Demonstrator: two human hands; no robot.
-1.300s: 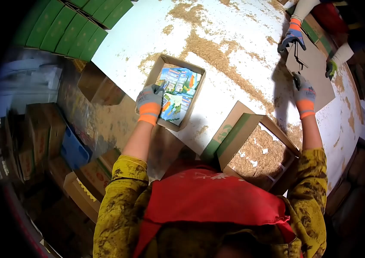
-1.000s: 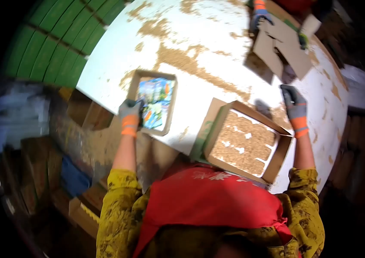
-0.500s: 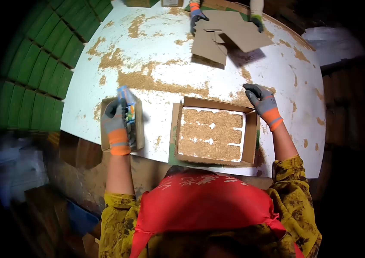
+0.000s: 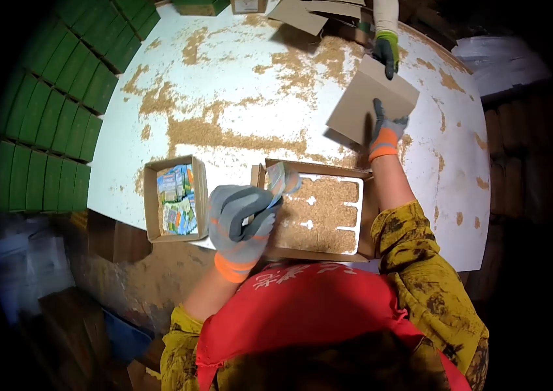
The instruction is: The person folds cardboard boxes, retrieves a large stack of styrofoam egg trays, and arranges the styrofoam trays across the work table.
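Note:
My left hand point(image 4: 240, 218), in a grey and orange glove, pinches a small printed packet point(image 4: 282, 182), blurred, over the left side of an open cardboard box point(image 4: 368, 221). In that box lies a white molded tray point(image 4: 360, 195), its hollows filled with brown crumbly material point(image 4: 322, 221). To the left stands a smaller cardboard box point(image 4: 150, 205) holding several colorful packets point(image 4: 177, 199). My right hand point(image 4: 387, 127) grips the near right edge of a flat cardboard sheet point(image 4: 374, 98). A co-worker's gloved hand point(image 4: 387, 55) touches the sheet's far edge.
Brown crumbs point(image 4: 224, 137) are scattered over the white table point(image 4: 250, 111). Green boxes point(image 4: 48, 124) are stacked along the left. More cardboard pieces point(image 4: 309, 13) lie at the far edge, near another green box point(image 4: 199, 6). A white plastic bundle point(image 4: 505, 65) sits at the right.
My left hand has moved right from the small box, carrying a packet. My right hand has reached forward and taken hold of a cardboard sheet. The co-worker's cardboard pieces have separated.

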